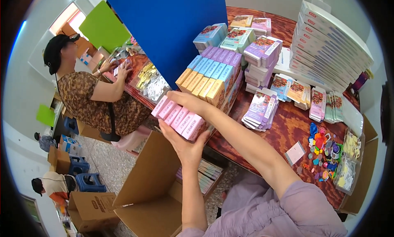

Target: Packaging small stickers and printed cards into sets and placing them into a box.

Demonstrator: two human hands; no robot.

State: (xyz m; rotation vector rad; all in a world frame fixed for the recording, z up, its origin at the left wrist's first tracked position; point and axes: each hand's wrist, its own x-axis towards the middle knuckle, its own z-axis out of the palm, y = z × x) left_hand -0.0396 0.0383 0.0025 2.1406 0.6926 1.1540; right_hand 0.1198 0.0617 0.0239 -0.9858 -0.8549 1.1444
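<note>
One long table [283, 138] with a dark red wood-grain top runs along the right, its near edge slanting past the person. A tall blue partition [176, 27] rises behind it. On the partition's left, a co-worker in a black cap and brown patterned top [88, 81] sits with both hands over small items. Below the table edge, a big brown cardboard box [143, 171] gapes open, one wide flap raised.

On the table's far right leans a tall stack of flat white boxes [324, 48]. Near the partition sits a tight block of small boxes [211, 72] in purple, blue and orange-yellow rows. Just right of it rises a stack of purple boxes [260, 60], with a loose pile of purple packs [260, 107] nearer the person.

The row of pink boxes [180, 116] is in the air in front of the block, by the table's near edge. Both hands are clamped on it together: the left hand [182, 140] cups the near side from below, its thumb at the right end; the right hand [188, 102] reaches over the far side. A clear tray [338, 187] of pale pieces stands at the right edge, beside scattered bright trinkets [322, 148].
</note>
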